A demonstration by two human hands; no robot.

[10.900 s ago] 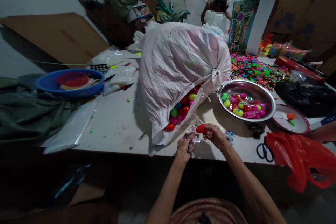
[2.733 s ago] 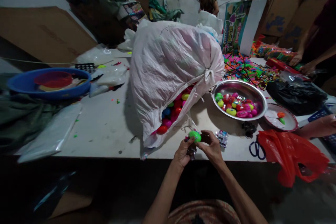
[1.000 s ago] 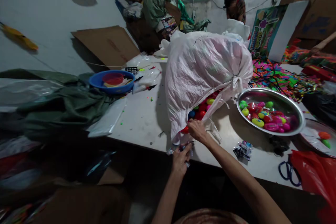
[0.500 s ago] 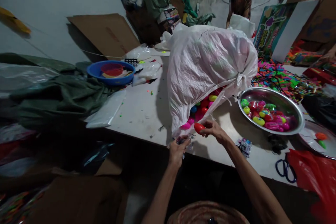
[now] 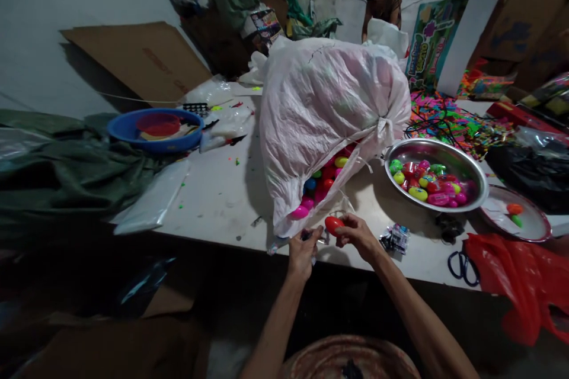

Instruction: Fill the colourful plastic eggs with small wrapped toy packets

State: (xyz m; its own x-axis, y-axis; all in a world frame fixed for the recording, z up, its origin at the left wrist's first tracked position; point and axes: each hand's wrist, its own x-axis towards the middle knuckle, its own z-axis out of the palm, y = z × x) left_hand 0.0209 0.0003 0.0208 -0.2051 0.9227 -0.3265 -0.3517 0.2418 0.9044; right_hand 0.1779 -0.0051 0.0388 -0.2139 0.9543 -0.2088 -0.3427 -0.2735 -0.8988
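Observation:
Between the fingers of my right hand (image 5: 358, 235) is a red plastic egg (image 5: 333, 225), held just above the table's front edge. My left hand (image 5: 304, 249) is close beside it, fingers closed around something small and dark that I cannot make out. Behind both hands lies a big white woven sack (image 5: 329, 95), its mouth gaping toward me. Pink, red, blue and yellow plastic eggs (image 5: 301, 211) show in that opening. A small heap of little printed packets (image 5: 395, 239) rests to the right of my right hand.
Right of the sack stands a steel bowl (image 5: 480, 192) of colourful eggs, with a plate (image 5: 540, 228) beyond it. Scissors (image 5: 463, 267) and a red plastic bag (image 5: 511, 284) lie at the front right. A blue basin (image 5: 155, 143) is at left. Another person (image 5: 383, 6) is at the back.
My right hand has brought the red egg closer to my left hand. The camera view has turned right, so the surroundings appear shifted left.

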